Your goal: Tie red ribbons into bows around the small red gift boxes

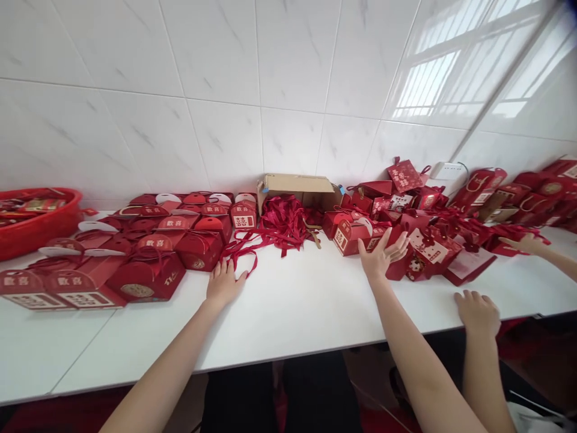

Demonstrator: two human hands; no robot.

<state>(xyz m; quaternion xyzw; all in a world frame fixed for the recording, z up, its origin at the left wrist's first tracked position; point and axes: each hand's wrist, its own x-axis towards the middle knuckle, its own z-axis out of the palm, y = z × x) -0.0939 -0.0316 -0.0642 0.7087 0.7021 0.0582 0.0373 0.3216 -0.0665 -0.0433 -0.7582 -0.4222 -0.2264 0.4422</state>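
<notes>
My left hand (224,284) lies flat on the table with its fingers stretched forward. Its fingertips are at the loose end of a red ribbon (246,243) and beside a red gift box (201,248); I cannot tell whether they touch. Raised with fingers spread, my right hand (383,255) holds nothing. It is close to a small red candy box (350,236) and a red gift bag (419,252). Between the hands, farther back, a heap of red ribbons (286,219) spills from an open cardboard box (297,182).
Rows of closed red boxes (148,279) stand at the left, beyond them a red plastic basin (58,222). More red bags (480,189) crowd the right. Another person's hands (478,314) are at the right. A tiled wall (220,132) backs the white table (288,307).
</notes>
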